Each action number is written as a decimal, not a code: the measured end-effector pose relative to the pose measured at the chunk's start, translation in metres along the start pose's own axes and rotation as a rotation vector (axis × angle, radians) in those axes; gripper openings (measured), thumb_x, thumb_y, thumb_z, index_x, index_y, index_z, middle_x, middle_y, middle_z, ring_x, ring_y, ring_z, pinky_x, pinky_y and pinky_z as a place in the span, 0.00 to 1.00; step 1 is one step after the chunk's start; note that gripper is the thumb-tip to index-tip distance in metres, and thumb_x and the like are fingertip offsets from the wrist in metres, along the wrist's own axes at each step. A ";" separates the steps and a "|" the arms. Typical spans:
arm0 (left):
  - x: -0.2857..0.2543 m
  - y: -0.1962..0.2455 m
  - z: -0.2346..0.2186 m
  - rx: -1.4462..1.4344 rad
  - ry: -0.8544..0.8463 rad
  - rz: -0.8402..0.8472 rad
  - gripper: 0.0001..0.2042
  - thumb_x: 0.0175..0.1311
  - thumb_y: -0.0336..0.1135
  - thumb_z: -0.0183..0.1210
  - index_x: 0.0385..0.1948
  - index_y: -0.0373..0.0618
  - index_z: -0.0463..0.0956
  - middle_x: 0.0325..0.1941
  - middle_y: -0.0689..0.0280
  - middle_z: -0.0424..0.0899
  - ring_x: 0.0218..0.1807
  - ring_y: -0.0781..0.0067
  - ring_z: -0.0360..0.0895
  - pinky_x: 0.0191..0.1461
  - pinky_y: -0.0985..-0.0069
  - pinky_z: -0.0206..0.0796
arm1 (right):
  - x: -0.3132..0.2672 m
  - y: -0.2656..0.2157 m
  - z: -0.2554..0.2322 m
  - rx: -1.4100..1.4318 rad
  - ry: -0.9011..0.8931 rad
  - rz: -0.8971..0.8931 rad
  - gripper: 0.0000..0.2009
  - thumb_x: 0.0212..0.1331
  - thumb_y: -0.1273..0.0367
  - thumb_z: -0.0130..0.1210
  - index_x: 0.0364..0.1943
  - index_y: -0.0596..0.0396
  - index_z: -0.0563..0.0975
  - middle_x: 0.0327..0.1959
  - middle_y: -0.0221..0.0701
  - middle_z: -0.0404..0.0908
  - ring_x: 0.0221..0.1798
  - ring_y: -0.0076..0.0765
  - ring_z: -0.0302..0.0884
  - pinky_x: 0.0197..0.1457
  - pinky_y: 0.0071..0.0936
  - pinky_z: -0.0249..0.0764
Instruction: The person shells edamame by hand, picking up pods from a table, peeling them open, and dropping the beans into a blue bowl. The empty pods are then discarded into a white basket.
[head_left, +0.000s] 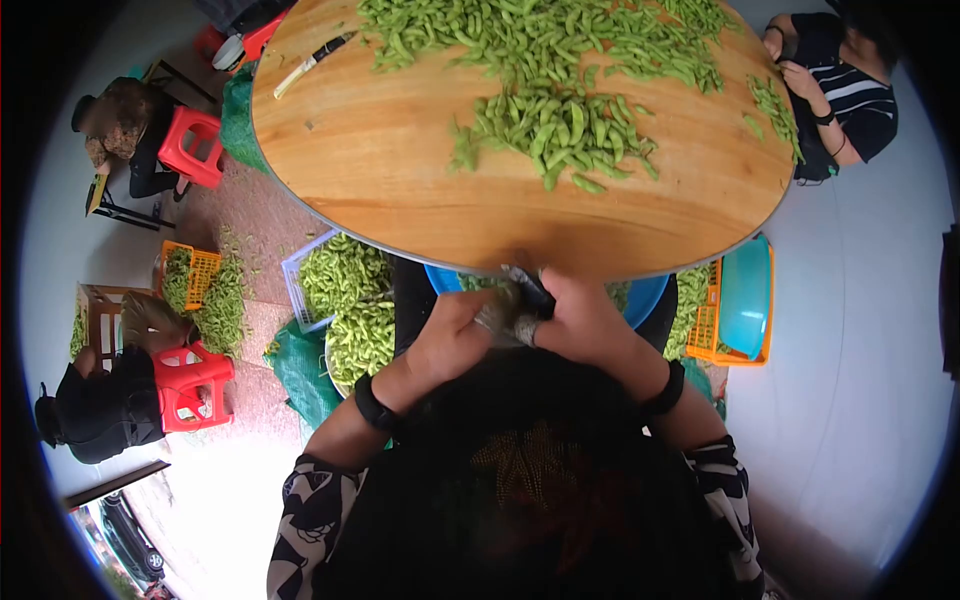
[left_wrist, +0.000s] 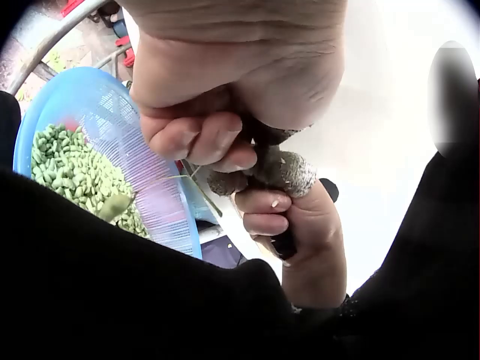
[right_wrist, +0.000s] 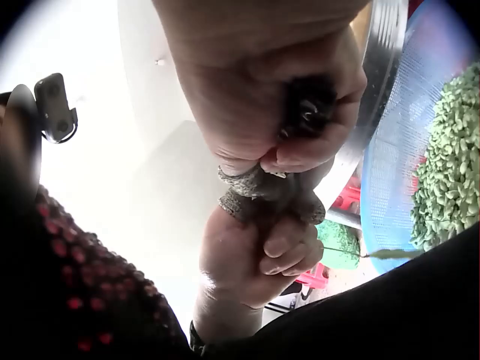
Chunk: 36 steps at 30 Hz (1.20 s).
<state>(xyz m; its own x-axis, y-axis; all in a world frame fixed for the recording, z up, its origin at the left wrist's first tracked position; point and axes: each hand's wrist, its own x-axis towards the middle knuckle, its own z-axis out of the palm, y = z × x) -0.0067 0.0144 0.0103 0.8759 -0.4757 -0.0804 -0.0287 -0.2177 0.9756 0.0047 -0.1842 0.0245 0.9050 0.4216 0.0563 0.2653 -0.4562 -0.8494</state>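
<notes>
My left hand point(head_left: 450, 330) and right hand point(head_left: 590, 320) meet at the table's near edge, both with curled fingers. The right fist grips a dark-handled tool point(right_wrist: 309, 106) whose working end is hidden. From the left fingers a green soybean pod point(left_wrist: 116, 206) sticks out on a thin stem. Grey, speckled finger covers point(left_wrist: 296, 176) wrap the thumb and a fingertip of the right hand, close against the left fingers. Below the hands stands a blue mesh basket point(left_wrist: 60, 94) holding shelled beans point(left_wrist: 82, 176).
Heaps of soybean pods point(head_left: 570, 130) lie on the round wooden table point(head_left: 400, 190), with a knife point(head_left: 315, 62) at its left. Crates of pods, including a lilac one point(head_left: 292, 275), flank my legs. Another person point(head_left: 850, 100) sits at right; others sit left near red stools point(head_left: 192, 145).
</notes>
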 end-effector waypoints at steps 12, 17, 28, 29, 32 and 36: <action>0.002 0.028 -0.020 -0.443 0.139 -0.280 0.18 0.71 0.45 0.50 0.29 0.40 0.77 0.18 0.74 0.69 0.21 0.86 0.59 0.23 0.83 0.52 | -0.006 0.010 -0.005 0.093 -0.113 0.025 0.15 0.46 0.65 0.65 0.27 0.63 0.73 0.25 0.43 0.75 0.26 0.43 0.72 0.33 0.37 0.68; 0.007 0.050 -0.023 -0.949 0.177 -0.280 0.15 0.68 0.46 0.54 0.25 0.45 0.73 0.14 0.75 0.63 0.14 0.86 0.53 0.19 0.84 0.42 | -0.001 -0.017 0.003 0.233 0.036 -0.058 0.18 0.48 0.62 0.66 0.34 0.62 0.74 0.29 0.42 0.76 0.30 0.42 0.74 0.36 0.35 0.69; 0.018 0.025 -0.054 -1.095 0.132 0.092 0.11 0.66 0.41 0.55 0.28 0.44 0.74 0.20 0.70 0.70 0.19 0.80 0.61 0.26 0.82 0.52 | -0.004 -0.009 -0.024 0.753 0.022 0.371 0.12 0.57 0.69 0.62 0.44 0.59 0.78 0.32 0.24 0.81 0.32 0.16 0.73 0.38 0.19 0.72; 0.021 0.017 -0.054 -1.005 0.218 0.068 0.09 0.64 0.39 0.58 0.32 0.43 0.77 0.23 0.68 0.75 0.21 0.79 0.66 0.28 0.83 0.55 | -0.001 -0.010 -0.032 0.770 0.044 0.405 0.12 0.57 0.70 0.62 0.44 0.59 0.78 0.32 0.25 0.82 0.33 0.16 0.75 0.39 0.18 0.73; 0.037 0.016 -0.039 -0.258 0.415 0.286 0.09 0.60 0.33 0.61 0.40 0.44 0.78 0.36 0.61 0.82 0.38 0.65 0.77 0.41 0.76 0.65 | 0.009 -0.009 -0.034 0.638 0.196 0.198 0.11 0.56 0.70 0.63 0.41 0.60 0.78 0.28 0.24 0.82 0.30 0.18 0.76 0.37 0.18 0.74; 0.038 0.041 -0.024 0.489 0.339 0.408 0.08 0.58 0.30 0.57 0.39 0.43 0.77 0.40 0.59 0.81 0.44 0.52 0.76 0.50 0.65 0.65 | 0.011 -0.011 -0.041 0.273 0.188 -0.094 0.11 0.55 0.72 0.63 0.41 0.61 0.79 0.30 0.27 0.83 0.33 0.19 0.77 0.37 0.20 0.74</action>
<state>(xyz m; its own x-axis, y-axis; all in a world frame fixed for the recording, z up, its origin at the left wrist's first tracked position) 0.0371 0.0080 0.0523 0.8486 -0.3273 0.4157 -0.5280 -0.4737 0.7048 0.0252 -0.2070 0.0564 0.9329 0.2885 0.2155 0.2752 -0.1849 -0.9434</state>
